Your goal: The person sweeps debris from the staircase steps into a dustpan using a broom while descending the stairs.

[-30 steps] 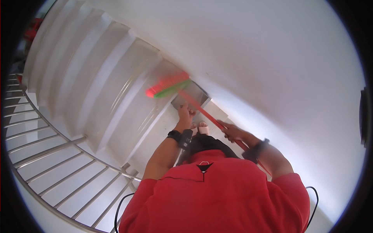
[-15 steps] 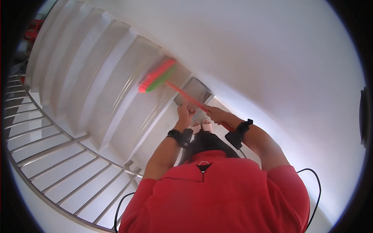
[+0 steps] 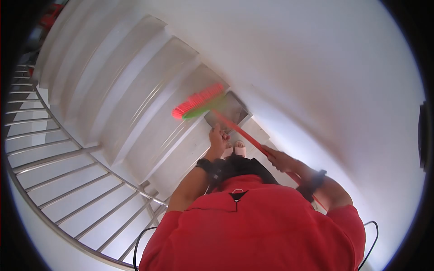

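Note:
A broom [image 3: 199, 100] with pinkish-red bristles and a green head is over the stair edge, its bristles towards the upper steps. Its red handle runs down to the right, and my right hand [image 3: 281, 160] is wrapped round it. Below and right of the broom head is a grey dustpan [image 3: 238, 108], close to the wall. My left hand [image 3: 218, 139] is closed at the dustpan's near side, apparently on its handle, which the fingers mostly hide. The broom handle crosses in front of the dustpan. Motion blurs the broom slightly.
Pale stone steps [image 3: 149, 97] curve up to the left. A metal railing [image 3: 68, 158] bends along the left side, and a white wall [image 3: 316, 77] rises on the right. My feet in light sandals [image 3: 239, 149] stand just below the dustpan.
The broom head has moved right and down, from the step towards the dustpan. My right hand has drawn back to the right with the handle. My left hand has barely shifted.

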Demonstrator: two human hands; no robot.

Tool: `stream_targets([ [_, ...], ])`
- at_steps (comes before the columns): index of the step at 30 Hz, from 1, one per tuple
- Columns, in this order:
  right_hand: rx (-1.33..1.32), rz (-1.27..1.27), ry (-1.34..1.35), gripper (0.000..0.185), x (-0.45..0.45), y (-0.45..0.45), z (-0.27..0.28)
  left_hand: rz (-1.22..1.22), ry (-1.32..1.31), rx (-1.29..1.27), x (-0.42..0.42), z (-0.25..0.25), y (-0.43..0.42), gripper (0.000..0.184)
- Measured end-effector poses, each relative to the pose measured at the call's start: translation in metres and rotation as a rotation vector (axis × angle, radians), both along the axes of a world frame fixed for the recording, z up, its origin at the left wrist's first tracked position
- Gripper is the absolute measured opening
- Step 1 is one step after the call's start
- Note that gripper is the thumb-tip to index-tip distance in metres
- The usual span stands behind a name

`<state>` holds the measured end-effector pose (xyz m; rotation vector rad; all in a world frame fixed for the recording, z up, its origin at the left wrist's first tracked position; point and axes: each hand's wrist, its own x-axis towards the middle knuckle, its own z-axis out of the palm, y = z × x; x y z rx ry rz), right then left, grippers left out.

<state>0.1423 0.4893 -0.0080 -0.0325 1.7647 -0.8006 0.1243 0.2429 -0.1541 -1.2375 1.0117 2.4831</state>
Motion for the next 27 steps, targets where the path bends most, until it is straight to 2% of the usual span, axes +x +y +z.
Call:
stream_targets([
  [3, -0.103, 0.066, 0.223, 0.053, -0.035, -0.042, -0.028, -0.003, -0.023, -0.032, 0.007, 0.008, -0.004, 0.023],
  [5, -0.119, 0.155, 0.351, 0.053, -0.053, -0.064, -0.081, -0.006, -0.035, -0.049, 0.011, 0.009, -0.007, 0.022],
  [10, -0.159, 0.082, 0.293, 0.051, -0.037, -0.063, -0.095, 0.01, -0.012, -0.027, 0.021, 0.004, -0.02, 0.02],
  [13, -0.016, 0.07, 0.106, 0.051, 0.001, -0.022, -0.093, 0.034, -0.043, -0.02, 0.024, 0.005, -0.023, 0.017],
  [15, 0.052, 0.104, 0.037, 0.051, 0.02, -0.008, -0.063, 0.045, -0.053, -0.033, 0.026, 0.008, -0.023, 0.017],
  [20, 0.0, 0.151, 0.151, 0.048, 0.038, 0.003, -0.009, 0.064, -0.05, -0.026, 0.025, 0.009, -0.025, 0.016],
  [24, 0.02, 0.12, 0.18, 0.047, 0.019, -0.007, -0.028, 0.045, -0.026, -0.041, 0.029, 0.007, -0.026, 0.019],
  [26, -0.085, 0.079, 0.38, 0.05, 0.004, -0.016, -0.072, 0.027, -0.013, -0.058, 0.031, 0.008, -0.026, 0.02],
  [27, -0.044, 0.059, 0.325, 0.051, -0.009, -0.027, -0.078, 0.024, -0.017, -0.063, 0.032, 0.011, -0.025, 0.02],
])
